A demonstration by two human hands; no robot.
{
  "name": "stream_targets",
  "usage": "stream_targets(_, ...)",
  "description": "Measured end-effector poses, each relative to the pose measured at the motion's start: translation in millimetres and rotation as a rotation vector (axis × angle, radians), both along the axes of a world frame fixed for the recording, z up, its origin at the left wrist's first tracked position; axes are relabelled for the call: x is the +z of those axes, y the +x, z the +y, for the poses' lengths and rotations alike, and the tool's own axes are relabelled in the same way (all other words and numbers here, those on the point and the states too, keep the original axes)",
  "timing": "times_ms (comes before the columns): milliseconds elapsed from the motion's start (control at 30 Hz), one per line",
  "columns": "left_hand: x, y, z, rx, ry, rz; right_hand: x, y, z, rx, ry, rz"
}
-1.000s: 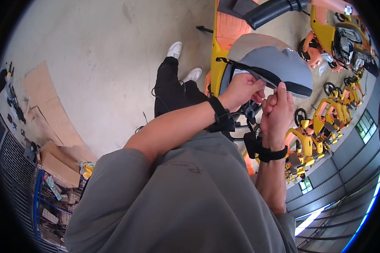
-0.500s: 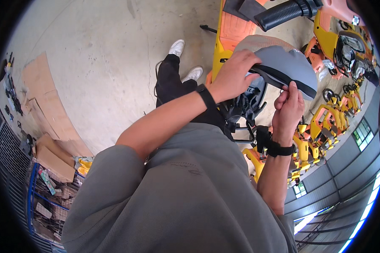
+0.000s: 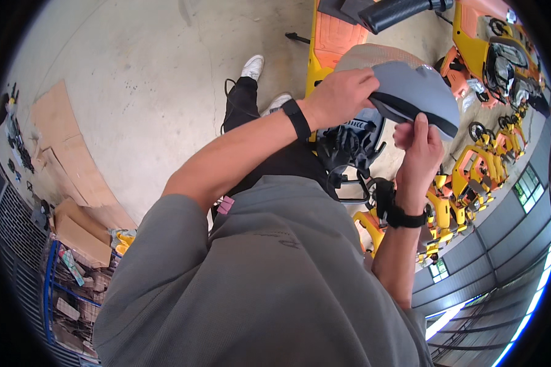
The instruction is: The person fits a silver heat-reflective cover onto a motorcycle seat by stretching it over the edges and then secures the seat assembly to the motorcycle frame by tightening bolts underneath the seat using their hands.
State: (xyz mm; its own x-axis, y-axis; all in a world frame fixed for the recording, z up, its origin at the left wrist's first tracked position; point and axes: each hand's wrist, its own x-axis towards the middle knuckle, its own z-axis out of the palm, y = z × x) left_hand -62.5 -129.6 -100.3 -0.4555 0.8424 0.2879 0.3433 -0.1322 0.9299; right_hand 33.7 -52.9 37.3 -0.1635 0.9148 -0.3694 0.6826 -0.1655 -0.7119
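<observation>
A grey, rounded, cap-shaped piece (image 3: 417,88) with a black band along its near edge is between my hands. My left hand (image 3: 343,95) is closed on its left end, thumb and fingers at the rim. At the right, my right hand (image 3: 421,150) pinches the black edge, thumb up. Behind the grey piece shows a rounded, brownish mesh surface (image 3: 373,56); whether the two are joined I cannot tell. Below the hands are black parts and a bunched black bag-like item (image 3: 346,147), partly hidden by my left arm.
Ahead stands a yellow and orange scooter with an orange footboard (image 3: 343,44) and black handlebar grip (image 3: 398,13). More yellow scooters (image 3: 471,177) line the right side. Flattened cardboard (image 3: 61,128), an open carton (image 3: 82,235) and a blue-framed cage (image 3: 50,275) are at left.
My left hand's fingers have drawn up closer together at the rim, and my right thumb has shifted slightly along the edge. The view has moved a little.
</observation>
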Motion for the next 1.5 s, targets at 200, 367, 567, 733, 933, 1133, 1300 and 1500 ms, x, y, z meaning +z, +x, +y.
stream_targets(200, 0.7, -19.0, 2.9, -0.159, -0.078, -0.288, -1.9, 6.8, 16.2, -0.169, -0.254, 0.305)
stream_targets(367, 5.6, -16.4, 3.6, -0.107, -0.092, -0.321, -5.5, 6.3, 17.6, -0.153, -0.329, 0.433)
stream_targets(567, 12.8, -15.9, 1.6, -0.042, -0.131, -0.568, -11.2, 8.0, 24.7, -0.116, -0.339, 0.454)
stream_targets(733, 6.8, -24.5, 12.2, -0.199, -0.217, -0.864, -13.0, 11.3, 23.9, -0.109, -0.326, 0.44)
stream_targets(933, 4.1, -35.4, 20.9, -0.297, -0.155, -0.597, -16.5, 7.4, 31.9, -0.09, -0.325, 0.447)
stream_targets(1133, 10.0, -31.6, 23.2, -0.234, -0.13, -0.344, -16.3, 7.3, 33.7, -0.086, -0.354, 0.491)
stream_targets(1300, 5.7, -44.0, 29.3, -0.345, -0.124, -0.265, -17.8, 7.4, 35.1, -0.064, -0.349, 0.469)
stream_targets(1500, 8.9, -39.4, 28.0, -0.21, -0.044, -0.042, -18.0, 5.3, 38.4, -0.049, -0.368, 0.474)
